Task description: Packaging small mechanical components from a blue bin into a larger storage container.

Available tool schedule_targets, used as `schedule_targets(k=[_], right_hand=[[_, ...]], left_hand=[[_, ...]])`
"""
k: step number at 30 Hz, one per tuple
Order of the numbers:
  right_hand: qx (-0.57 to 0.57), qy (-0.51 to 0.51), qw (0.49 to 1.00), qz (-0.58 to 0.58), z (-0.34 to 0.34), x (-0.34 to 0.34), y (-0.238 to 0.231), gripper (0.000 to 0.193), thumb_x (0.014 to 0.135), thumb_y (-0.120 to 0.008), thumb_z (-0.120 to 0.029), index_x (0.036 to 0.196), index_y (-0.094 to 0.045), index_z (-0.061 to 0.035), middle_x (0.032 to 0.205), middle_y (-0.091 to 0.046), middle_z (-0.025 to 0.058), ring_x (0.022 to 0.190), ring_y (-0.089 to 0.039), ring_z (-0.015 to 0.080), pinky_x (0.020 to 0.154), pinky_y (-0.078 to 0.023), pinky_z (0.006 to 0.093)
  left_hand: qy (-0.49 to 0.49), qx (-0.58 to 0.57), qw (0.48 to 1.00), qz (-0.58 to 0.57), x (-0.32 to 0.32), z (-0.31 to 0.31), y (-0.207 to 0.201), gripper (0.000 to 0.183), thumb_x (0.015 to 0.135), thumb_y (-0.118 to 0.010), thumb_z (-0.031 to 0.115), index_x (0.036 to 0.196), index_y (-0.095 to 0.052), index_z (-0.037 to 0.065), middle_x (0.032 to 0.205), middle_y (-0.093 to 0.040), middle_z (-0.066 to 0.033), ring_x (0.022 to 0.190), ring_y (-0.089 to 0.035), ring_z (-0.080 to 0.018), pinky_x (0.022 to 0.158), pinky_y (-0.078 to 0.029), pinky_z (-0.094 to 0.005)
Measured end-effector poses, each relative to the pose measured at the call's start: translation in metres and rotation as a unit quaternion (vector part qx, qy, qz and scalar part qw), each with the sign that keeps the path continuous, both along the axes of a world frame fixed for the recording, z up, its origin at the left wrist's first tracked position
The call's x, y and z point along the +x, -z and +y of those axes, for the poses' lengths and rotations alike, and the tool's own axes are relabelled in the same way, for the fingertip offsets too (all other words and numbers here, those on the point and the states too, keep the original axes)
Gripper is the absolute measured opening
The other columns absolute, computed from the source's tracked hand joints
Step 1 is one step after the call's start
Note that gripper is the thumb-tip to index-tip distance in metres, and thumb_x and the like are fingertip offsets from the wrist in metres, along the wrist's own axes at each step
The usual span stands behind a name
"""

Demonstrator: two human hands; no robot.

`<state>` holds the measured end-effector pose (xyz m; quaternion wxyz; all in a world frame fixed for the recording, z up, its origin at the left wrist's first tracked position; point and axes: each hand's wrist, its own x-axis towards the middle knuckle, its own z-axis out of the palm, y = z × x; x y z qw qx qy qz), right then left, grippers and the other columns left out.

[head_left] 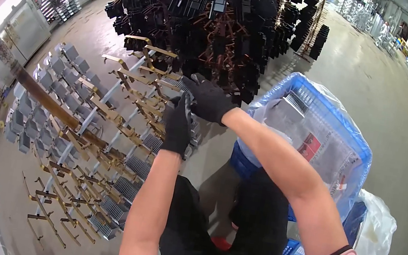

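Both my hands wear black gloves and are close together at the right edge of a rack of brass-coloured hooks (pixel 134 96). My right hand (pixel 211 99) has its fingers bent around the end of a grey finned heat sink (pixel 174 84) at the rack's upper right. Just below it, my left hand (pixel 177 127) points upward with its fingers closed; what they hold is hidden behind the glove. More finned heat sinks (pixel 135 165) hang in a column down this side of the rack. Beside my right forearm stands a blue crate (pixel 355 133) lined with clear plastic, with one finned heat sink (pixel 296 102) inside.
Grey printed wrapping (pixel 325 155) lies in the crate. A rusty pole (pixel 44 94) crosses the rack, with grey blocks (pixel 57 77) hanging on its far left side. Ahead stands a tall rack of black parts (pixel 219 28). A white plastic bag (pixel 375 229) sits at the right.
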<state>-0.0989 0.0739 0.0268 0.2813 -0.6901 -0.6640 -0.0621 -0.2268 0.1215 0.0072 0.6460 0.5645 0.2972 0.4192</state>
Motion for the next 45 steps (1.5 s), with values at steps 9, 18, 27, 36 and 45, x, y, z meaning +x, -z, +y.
schedule_targets(k=[9, 18, 27, 36, 45], right_hand=[[0.056, -0.012, 0.996, 0.072, 0.041, 0.005, 0.045, 0.032, 0.084, -0.062, -0.023, 0.112, -0.060, -0.0091, 0.115, -0.060, 0.0238, 0.103, -0.060, 0.0423, 0.085, -0.050, 0.0504], [-0.018, 0.048, 0.936, 0.347, 0.032, 0.019, 0.011, 0.043, 0.075, -0.071, -0.025, 0.112, -0.060, -0.0053, 0.104, -0.064, 0.0237, 0.100, -0.060, 0.0418, 0.087, -0.049, 0.0472], [0.174, 0.060, 0.952, 0.245, -0.091, 0.096, -0.036, 0.065, 0.072, -0.076, -0.013, 0.132, -0.053, -0.0061, 0.128, -0.057, 0.0175, 0.118, -0.055, 0.0277, 0.102, -0.043, 0.0374], [-0.002, 0.182, 0.977, 0.111, -0.263, 0.144, 0.001, 0.064, 0.074, -0.072, -0.010, 0.134, -0.053, -0.0090, 0.115, -0.057, 0.0191, 0.111, -0.052, 0.0375, 0.099, -0.043, 0.0436], [0.025, 0.156, 0.987, 0.011, -0.237, 0.157, 0.066, 0.056, 0.075, -0.069, -0.012, 0.131, -0.057, -0.0123, 0.117, -0.056, 0.0220, 0.113, -0.050, 0.0425, 0.098, -0.044, 0.0469]], left_hand=[[0.017, 0.139, 0.990, 0.028, 0.015, 0.040, 0.016, 0.024, 0.097, -0.057, 0.024, 0.104, -0.067, 0.002, 0.087, -0.067, -0.0026, 0.074, -0.060, -0.0167, 0.068, -0.050, -0.0314], [-0.048, 0.147, 0.987, 0.040, 0.008, 0.037, 0.048, 0.023, 0.096, -0.057, 0.023, 0.113, -0.064, 0.009, 0.095, -0.068, -0.0024, 0.066, -0.054, -0.0168, 0.066, -0.049, -0.0322], [0.170, 0.387, 0.871, 0.250, -0.084, -0.073, 0.001, 0.030, 0.092, -0.062, 0.020, 0.115, -0.059, 0.002, 0.104, -0.062, -0.0192, 0.094, -0.062, -0.0320, 0.084, -0.050, -0.0419], [0.127, 0.430, 0.814, 0.369, -0.102, -0.128, 0.009, 0.029, 0.089, -0.067, 0.022, 0.113, -0.060, 0.006, 0.101, -0.064, -0.0157, 0.091, -0.064, -0.0332, 0.076, -0.052, -0.0424], [0.104, 0.559, 0.734, 0.372, -0.098, -0.135, 0.021, 0.031, 0.090, -0.065, 0.025, 0.112, -0.062, 0.004, 0.103, -0.064, -0.0169, 0.096, -0.062, -0.0357, 0.083, -0.051, -0.0443]])
